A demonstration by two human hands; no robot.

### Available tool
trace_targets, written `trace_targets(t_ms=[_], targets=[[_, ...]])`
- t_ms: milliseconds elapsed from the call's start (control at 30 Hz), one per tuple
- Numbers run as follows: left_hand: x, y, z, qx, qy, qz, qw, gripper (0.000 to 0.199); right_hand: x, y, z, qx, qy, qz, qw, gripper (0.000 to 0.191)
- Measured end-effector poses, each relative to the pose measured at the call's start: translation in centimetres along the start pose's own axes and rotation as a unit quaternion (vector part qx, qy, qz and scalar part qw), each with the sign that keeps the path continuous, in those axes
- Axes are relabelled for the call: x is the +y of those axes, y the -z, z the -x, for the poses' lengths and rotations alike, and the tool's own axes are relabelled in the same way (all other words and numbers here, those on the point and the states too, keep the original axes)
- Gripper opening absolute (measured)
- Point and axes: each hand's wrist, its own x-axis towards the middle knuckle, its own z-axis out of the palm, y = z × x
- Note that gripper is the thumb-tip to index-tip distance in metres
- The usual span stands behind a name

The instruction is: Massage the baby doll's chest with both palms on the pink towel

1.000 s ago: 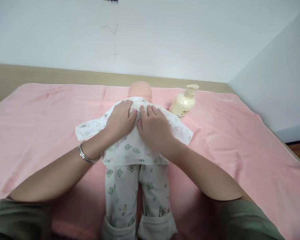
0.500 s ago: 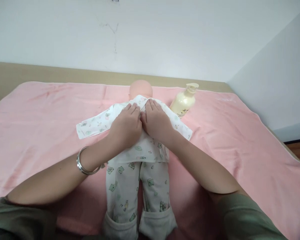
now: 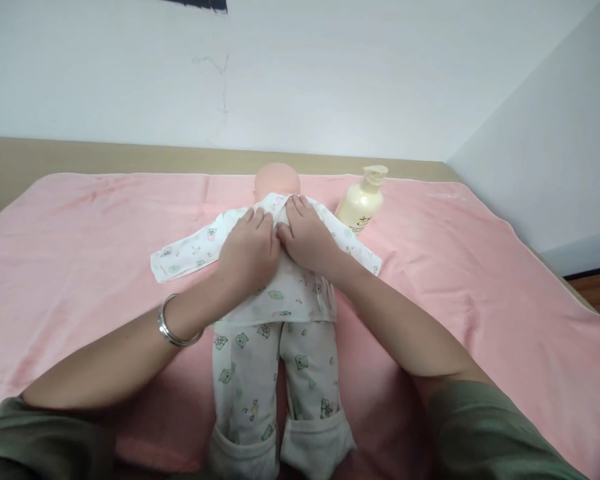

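A baby doll (image 3: 278, 181) lies stretched out, its bare head away from me and no face showing. It wears a white printed top (image 3: 293, 300) and matching trousers (image 3: 247, 380). My left hand (image 3: 253, 247) rests palm down on the upper part of the top, left of the middle, fingers laid along the cloth. Beside it, my right hand (image 3: 310, 237) lies flat on the other half, its thumb apart from the fingers and close to my left hand. Neither hand holds anything I can see; both palms are hidden.
A pink cloth (image 3: 80, 267) spreads beneath the doll. On it, just right of the doll's shoulder, stands a cream pump bottle (image 3: 363, 203). A wooden edge (image 3: 130, 153) runs along the white wall behind, and another wall rises at the right.
The view has shifted slightly. Both hands stay on the doll's top in nearly the same place, with the left fingers a little more bent. The doll and bottle have not visibly moved.
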Motion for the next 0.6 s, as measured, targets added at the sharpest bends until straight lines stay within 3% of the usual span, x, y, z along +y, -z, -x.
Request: trace_targets(t_ms=[100, 267, 367, 500, 600], targets=[[0.3, -0.1, 0.2, 0.002, -0.006, 0.019, 1.000, 0.044, -0.1, 0.0, 0.1, 0.012, 0.006, 0.006, 1.000, 0.063], [-1.2, 0.9, -1.8, -0.042, 0.063, 0.068, 0.995, 0.035, -2.7, 0.1, 2.6, -0.001, 0.030, 0.054, 0.998, 0.058], [-2.2, 0.9, -2.6, -0.040, 0.087, 0.081, 0.992, 0.032, -3.5, 0.1, 3.3, -0.006, 0.023, 0.072, 0.997, 0.058], [-1.8, 0.1, -1.7, -0.012, 0.025, 0.036, 0.999, 0.040, -1.9, 0.5, 1.9, -0.001, 0.049, 0.017, 0.999, 0.053], [-0.5, -0.4, 0.0, 0.003, -0.019, 0.006, 1.000, 0.048, -0.5, 0.8, 0.4, 0.000, 0.004, -0.010, 1.000, 0.053]])
